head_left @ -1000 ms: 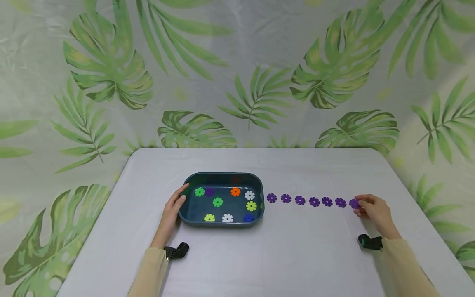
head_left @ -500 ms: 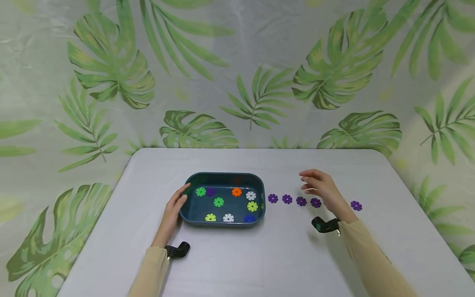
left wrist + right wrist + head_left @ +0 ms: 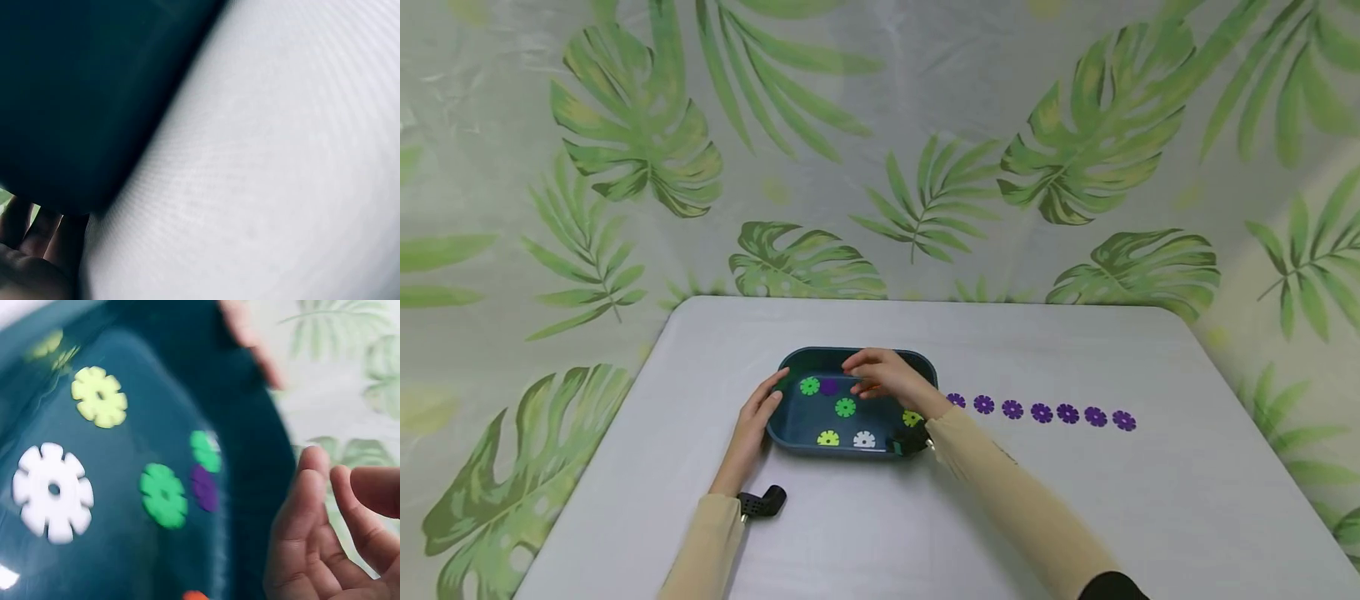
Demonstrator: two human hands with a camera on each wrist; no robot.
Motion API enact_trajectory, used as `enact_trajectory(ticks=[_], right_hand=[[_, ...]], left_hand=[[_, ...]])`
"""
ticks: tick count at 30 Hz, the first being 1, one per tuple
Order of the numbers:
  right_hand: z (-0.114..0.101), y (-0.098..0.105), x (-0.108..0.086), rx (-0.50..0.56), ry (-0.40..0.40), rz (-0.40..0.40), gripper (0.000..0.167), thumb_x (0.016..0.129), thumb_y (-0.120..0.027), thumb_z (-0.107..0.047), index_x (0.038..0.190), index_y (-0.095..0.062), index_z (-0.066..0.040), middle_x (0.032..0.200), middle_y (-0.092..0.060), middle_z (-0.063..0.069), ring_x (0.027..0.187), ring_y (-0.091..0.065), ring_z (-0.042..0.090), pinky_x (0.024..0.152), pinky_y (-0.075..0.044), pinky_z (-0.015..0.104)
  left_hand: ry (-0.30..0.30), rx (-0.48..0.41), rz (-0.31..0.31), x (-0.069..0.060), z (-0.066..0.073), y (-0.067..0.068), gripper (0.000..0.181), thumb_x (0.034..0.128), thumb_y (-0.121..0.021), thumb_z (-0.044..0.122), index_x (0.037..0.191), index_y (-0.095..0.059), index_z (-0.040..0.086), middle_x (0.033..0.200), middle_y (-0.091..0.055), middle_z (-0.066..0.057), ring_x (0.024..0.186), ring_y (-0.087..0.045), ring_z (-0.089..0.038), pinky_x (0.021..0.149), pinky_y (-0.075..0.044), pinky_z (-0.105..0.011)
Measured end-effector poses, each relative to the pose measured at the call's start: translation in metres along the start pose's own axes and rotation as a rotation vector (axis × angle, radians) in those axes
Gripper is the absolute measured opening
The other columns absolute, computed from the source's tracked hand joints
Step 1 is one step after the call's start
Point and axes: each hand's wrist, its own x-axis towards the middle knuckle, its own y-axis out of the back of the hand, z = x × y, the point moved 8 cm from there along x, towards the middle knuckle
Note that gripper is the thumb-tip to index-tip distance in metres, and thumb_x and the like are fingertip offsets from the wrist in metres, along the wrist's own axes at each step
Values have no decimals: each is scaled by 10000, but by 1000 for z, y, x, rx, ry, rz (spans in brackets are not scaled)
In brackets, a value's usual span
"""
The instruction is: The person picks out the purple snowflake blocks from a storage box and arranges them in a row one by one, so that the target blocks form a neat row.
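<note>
A dark teal tray (image 3: 850,452) holds flower-shaped plastic discs, among them a green disc (image 3: 846,407), a purple disc (image 3: 828,387) and a white disc (image 3: 52,492). My left hand (image 3: 752,425) grips the tray's left end, finger and thumb tips at the rim; in the left wrist view its fingers (image 3: 44,234) lie against the outer wall. Over the tray hovers my right hand (image 3: 887,377), thumb and fingers apart with nothing between them. It sits above the purple disc's right side and hides part of the tray.
A row of several purple discs (image 3: 1041,413) runs rightward across the white table (image 3: 1000,517) from the tray's right end. A leaf-patterned cloth (image 3: 925,100) hangs behind the table.
My right hand has let go of the last purple disc at the row's right end and moved left over the tray. The left hand stays on the tray.
</note>
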Motion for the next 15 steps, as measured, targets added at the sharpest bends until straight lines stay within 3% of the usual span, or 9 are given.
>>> enact_trajectory(ticks=[4,8,15], right_hand=[[11,-22,22,-27,-62,-24,287,985,-490,-63,1226,-560,75,1219,-552,262,887,-666,278,812,-542,384],[17,-32,37,-67,-86,-45,292,981,-468,-34,1239,-544,80,1178,-547,244,924,-656,315,798,-547,369],[22,-38,45,-147,-115,-72,273,960,-456,29,1198,-560,111,1096,-578,216,866,-645,297,792,-547,344]], left_hand=[[-3,2,-8,-1,4,-1,404,1038,-415,156,1438,-437,108,1506,-345,-36,1412,-201,-180,1141,-135,-433],[13,-6,-26,-5,16,-4,422,1038,-404,139,1450,-398,46,1519,-312,-81,1418,-182,-219,1140,-134,-446],[18,-3,-8,1,-2,0,411,1039,-411,152,1446,-422,98,1516,-326,-51,1419,-182,-209,1140,-121,-462]])
